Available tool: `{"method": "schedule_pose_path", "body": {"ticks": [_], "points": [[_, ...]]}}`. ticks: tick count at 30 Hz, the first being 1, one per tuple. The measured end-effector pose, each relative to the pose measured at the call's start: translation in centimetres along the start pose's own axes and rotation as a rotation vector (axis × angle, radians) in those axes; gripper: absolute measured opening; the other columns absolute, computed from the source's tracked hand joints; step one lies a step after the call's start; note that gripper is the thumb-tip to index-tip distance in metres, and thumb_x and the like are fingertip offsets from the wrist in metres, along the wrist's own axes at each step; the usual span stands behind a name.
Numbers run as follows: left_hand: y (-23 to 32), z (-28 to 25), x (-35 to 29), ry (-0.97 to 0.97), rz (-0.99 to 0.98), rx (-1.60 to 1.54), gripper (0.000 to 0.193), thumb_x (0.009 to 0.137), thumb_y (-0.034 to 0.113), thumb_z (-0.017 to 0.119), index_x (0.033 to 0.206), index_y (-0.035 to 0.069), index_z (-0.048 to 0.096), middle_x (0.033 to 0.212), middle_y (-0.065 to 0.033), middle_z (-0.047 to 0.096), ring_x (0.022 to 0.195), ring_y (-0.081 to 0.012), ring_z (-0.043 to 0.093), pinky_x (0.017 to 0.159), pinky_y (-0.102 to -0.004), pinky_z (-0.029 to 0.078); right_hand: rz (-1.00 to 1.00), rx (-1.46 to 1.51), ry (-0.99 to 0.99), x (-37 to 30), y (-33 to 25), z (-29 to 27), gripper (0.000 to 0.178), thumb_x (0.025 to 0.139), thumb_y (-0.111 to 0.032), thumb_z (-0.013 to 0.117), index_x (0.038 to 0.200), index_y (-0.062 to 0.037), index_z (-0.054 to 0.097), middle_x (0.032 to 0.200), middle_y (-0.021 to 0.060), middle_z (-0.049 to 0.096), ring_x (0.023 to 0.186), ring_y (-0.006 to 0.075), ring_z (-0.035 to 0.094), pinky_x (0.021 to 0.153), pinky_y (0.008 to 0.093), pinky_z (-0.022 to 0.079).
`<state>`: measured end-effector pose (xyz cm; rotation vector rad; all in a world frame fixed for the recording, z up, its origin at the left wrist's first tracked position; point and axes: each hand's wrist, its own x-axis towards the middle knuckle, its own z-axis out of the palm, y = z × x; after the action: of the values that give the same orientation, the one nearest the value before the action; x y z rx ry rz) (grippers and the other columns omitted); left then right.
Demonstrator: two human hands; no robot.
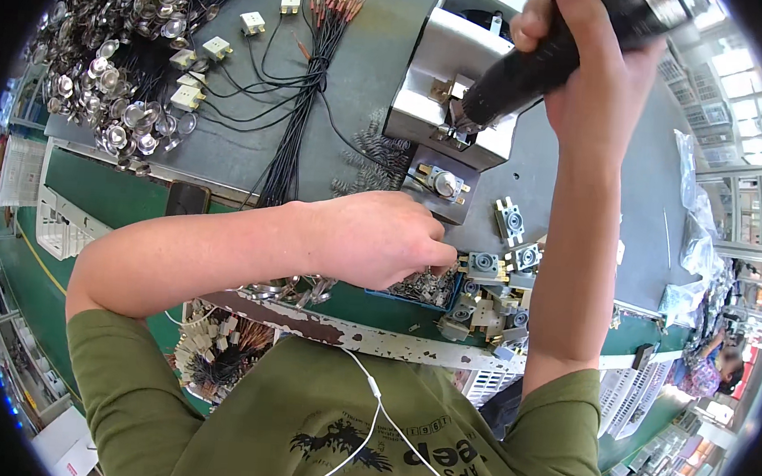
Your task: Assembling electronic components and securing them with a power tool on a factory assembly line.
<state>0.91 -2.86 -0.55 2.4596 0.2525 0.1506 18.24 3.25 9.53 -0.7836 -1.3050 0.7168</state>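
My right hand is wrapped round a black power screwdriver. Its tip points down into a silver metal fixture, at a small part seated there. My left hand is closed, fingers curled downward over a blue tray of small metal pieces. What those fingers hold, if anything, is hidden beneath the hand. Just beyond it, a thermostat-like part with a round metal centre sits on a metal block. Several similar square parts lie right of the left hand.
Loose springs are heaped left of the fixture. Further left lie a bundle of black wires, white connectors and a big pile of round metal caps with leads. Clear plastic bags rest along the right edge.
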Motion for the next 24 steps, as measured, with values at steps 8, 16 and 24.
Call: {"method": "schedule_pose_path", "body": {"ticks": [8, 16, 24], "points": [[-0.5, -0.3, -0.4, 0.047, -0.026, -0.028, 0.013, 0.09, 0.011, 0.066, 0.103, 0.009, 0.068, 0.089, -0.0115, 0.065, 0.089, -0.033, 0.066, 0.081, -0.0453, 0.053, 0.028, -0.029, 0.135, 0.2, -0.4, 2.6, 0.031, 0.091, -0.004, 0.072, 0.115, -0.0023, 0.053, 0.086, 0.0066, 0.068, 0.06, 0.012, 0.063, 0.054, 0.0249, 0.051], [-0.8, -0.4, -0.4, 0.082, -0.027, -0.05, 0.014, 0.089, 0.01, 0.066, 0.104, 0.008, 0.068, 0.092, -0.0111, 0.066, 0.092, -0.0328, 0.066, 0.083, -0.0459, 0.054, -0.047, -0.123, 0.282, -1.1, -0.7, 2.9, 0.038, 0.091, 0.0, 0.073, 0.119, -0.0043, 0.047, 0.084, 0.0039, 0.064, 0.06, 0.0101, 0.062, 0.053, 0.0231, 0.05], [-0.9, -0.5, -0.4, 0.155, 0.032, -0.031, 0.018, 0.086, 0.008, 0.063, 0.103, 0.004, 0.067, 0.084, -0.0148, 0.065, 0.086, -0.0357, 0.068, 0.077, -0.0484, 0.055, -0.121, -0.199, 0.31, -2.0, -0.9, 3.5, 0.038, 0.092, 0.0, 0.073, 0.12, -0.0043, 0.047, 0.082, 0.0031, 0.062, 0.06, 0.0083, 0.06, 0.051, 0.0235, 0.049]]}}
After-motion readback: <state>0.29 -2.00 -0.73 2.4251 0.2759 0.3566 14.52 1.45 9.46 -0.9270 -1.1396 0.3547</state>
